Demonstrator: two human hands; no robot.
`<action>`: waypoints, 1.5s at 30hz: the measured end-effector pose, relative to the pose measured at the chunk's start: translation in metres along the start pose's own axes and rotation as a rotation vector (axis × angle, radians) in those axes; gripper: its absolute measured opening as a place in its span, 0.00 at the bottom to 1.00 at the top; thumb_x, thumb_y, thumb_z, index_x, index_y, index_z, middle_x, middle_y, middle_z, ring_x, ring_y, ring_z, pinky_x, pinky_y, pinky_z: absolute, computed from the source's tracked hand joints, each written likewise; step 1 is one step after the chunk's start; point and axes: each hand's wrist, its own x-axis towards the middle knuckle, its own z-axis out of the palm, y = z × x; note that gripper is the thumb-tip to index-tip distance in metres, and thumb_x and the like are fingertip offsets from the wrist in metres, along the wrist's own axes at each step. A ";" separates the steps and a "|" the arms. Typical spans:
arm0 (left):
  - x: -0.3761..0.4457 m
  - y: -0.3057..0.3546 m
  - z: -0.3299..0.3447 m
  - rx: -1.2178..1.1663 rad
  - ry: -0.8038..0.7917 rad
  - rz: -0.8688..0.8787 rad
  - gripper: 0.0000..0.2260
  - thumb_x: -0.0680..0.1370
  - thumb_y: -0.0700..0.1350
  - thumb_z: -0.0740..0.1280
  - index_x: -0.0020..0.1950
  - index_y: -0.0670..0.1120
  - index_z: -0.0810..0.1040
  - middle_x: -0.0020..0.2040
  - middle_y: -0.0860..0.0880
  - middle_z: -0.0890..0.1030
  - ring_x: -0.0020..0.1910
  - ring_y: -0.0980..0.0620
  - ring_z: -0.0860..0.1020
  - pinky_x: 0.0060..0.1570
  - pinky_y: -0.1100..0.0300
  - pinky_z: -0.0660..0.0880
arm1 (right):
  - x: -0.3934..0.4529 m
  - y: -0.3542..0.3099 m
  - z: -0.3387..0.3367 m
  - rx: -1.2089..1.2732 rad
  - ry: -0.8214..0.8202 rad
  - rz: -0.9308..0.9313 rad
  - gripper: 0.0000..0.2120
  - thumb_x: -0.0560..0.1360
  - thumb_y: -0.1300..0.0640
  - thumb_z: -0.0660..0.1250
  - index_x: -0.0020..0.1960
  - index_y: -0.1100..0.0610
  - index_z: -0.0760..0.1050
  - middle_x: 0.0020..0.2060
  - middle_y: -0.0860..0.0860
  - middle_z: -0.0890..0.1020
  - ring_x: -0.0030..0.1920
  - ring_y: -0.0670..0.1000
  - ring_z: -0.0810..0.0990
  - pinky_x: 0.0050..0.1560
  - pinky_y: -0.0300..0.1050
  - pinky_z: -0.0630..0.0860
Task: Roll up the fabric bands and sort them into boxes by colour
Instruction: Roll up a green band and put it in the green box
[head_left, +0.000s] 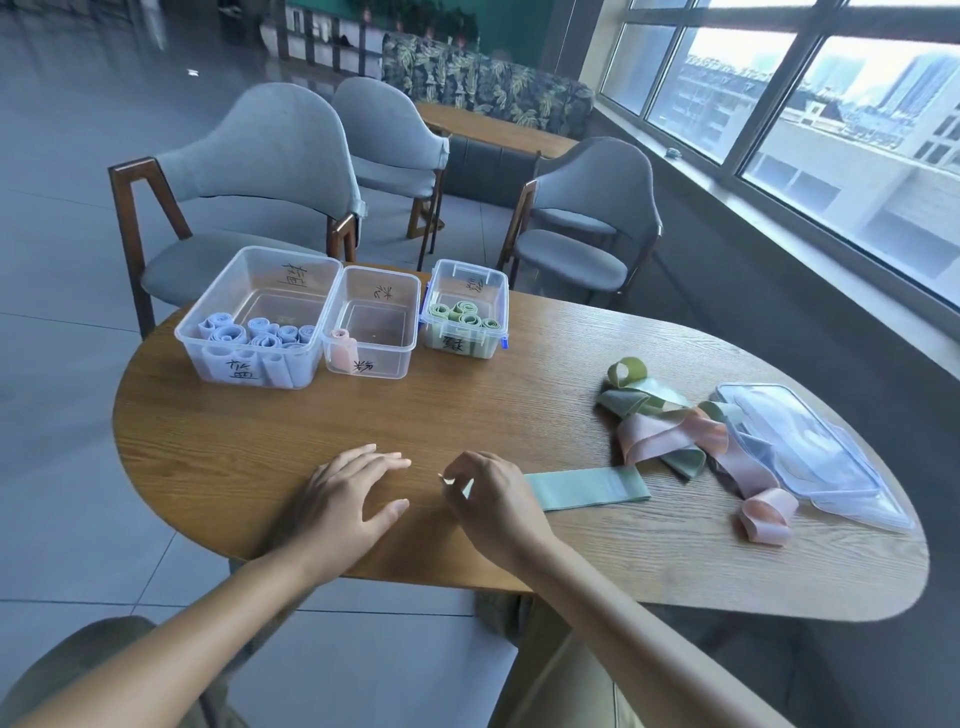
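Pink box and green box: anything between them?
Nothing: in the head view only a narrow strip of bare table separates the pink box from the green box.

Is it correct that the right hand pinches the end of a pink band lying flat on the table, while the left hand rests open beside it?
Not quite: the head view shows the band is pale green, not pink. The right hand pinches its end on the table, and the left hand rests open beside it.

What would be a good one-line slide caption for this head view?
Right hand starts rolling a flat green band; blue, pink and green rolls already sit in three labelled boxes.
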 end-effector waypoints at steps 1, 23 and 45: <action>0.001 0.001 -0.001 -0.014 -0.003 0.004 0.25 0.74 0.65 0.58 0.67 0.58 0.76 0.67 0.63 0.76 0.72 0.57 0.67 0.67 0.59 0.62 | -0.002 0.000 0.000 0.007 -0.006 0.001 0.06 0.78 0.53 0.65 0.51 0.51 0.80 0.45 0.44 0.81 0.43 0.44 0.76 0.45 0.39 0.71; 0.029 0.025 -0.001 0.014 -0.189 0.292 0.09 0.77 0.44 0.72 0.49 0.58 0.75 0.54 0.64 0.74 0.56 0.62 0.72 0.58 0.59 0.72 | -0.045 0.168 -0.092 -0.235 0.239 0.491 0.08 0.76 0.55 0.67 0.53 0.52 0.82 0.52 0.53 0.83 0.55 0.57 0.78 0.51 0.48 0.72; 0.018 0.042 -0.016 0.095 -0.118 0.480 0.19 0.75 0.30 0.68 0.54 0.53 0.72 0.49 0.59 0.72 0.47 0.59 0.74 0.49 0.61 0.75 | -0.041 0.140 -0.105 -0.178 0.223 0.201 0.11 0.76 0.61 0.71 0.58 0.59 0.82 0.59 0.53 0.75 0.60 0.52 0.76 0.65 0.44 0.70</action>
